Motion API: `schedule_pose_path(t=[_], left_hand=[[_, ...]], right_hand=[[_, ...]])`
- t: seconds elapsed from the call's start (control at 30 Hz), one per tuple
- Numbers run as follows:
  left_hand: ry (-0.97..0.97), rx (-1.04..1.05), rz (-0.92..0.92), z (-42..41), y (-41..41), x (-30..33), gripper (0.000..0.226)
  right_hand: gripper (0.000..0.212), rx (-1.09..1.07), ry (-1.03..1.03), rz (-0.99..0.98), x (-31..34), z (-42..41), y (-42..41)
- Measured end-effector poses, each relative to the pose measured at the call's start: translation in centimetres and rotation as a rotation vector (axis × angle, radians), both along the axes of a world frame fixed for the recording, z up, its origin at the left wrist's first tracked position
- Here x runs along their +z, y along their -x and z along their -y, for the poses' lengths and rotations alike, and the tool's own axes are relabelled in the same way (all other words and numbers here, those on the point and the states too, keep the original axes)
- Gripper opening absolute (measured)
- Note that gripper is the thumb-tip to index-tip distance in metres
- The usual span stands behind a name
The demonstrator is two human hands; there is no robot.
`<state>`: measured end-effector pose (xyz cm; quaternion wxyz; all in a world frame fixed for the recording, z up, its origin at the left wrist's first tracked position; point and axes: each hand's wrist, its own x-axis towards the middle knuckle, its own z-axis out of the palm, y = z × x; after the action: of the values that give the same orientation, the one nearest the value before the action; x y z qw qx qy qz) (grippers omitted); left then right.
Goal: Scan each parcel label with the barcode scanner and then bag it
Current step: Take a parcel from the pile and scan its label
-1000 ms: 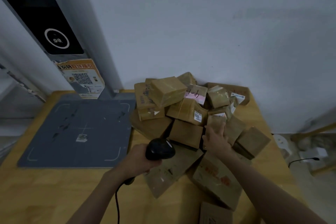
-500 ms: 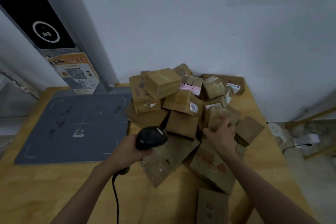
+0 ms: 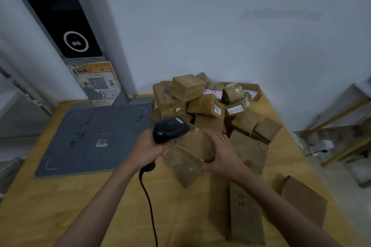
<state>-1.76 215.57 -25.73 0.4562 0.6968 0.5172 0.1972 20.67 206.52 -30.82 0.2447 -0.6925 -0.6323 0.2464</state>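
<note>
My left hand (image 3: 149, 147) grips the barcode scanner (image 3: 170, 129); my right hand (image 3: 221, 153) holds a taped brown parcel (image 3: 192, 146) raised between both hands, just under the scanner's head. Scanning step in hand, by my judgement. No label visible on the faces shown; next move calls for turning the parcel. Parcel pile (image 3: 210, 104) lies just beyond, on the wooden table (image 3: 80, 196).

My left hand (image 3: 149, 147) is wrapped around the handle of the barcode scanner (image 3: 170, 129), wrist bent a little inward. Just right of the scanner, my right hand (image 3: 221, 153) clasps the brown parcel (image 3: 193, 146), fingers spread along its far side, thumb at its near edge. Both bare forearms reach up from below the scanner, converging toward it.
</note>
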Motion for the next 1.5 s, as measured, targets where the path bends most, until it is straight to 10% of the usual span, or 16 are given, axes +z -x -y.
schedule_pose_path(t=[0.6,0.87,1.03,1.33,1.5], left_hand=[[-0.015,-0.029,0.129,6.9,7.5,2.2,0.024],[-0.035,-0.028,0.193,7.9,7.5,3.4,0.014],[0.0,-0.001,0.237,7.3,8.2,3.3,0.006],[-0.04,0.003,0.175,7.1,8.0,3.2,0.007],[-0.076,0.007,0.115,6.4,8.2,3.8,0.005]], right_hand=[[0.084,-0.231,-0.127,-0.15,0.0,4.4,9.1],[0.027,-0.304,-0.052,-0.862,1.6,4.5,8.1],[0.095,-0.332,-0.018,-0.986,1.7,3.5,5.6],[0.044,-0.157,-0.088,-0.879,3.2,2.4,4.2],[0.075,-0.098,-0.115,-0.749,2.5,2.0,3.5]])
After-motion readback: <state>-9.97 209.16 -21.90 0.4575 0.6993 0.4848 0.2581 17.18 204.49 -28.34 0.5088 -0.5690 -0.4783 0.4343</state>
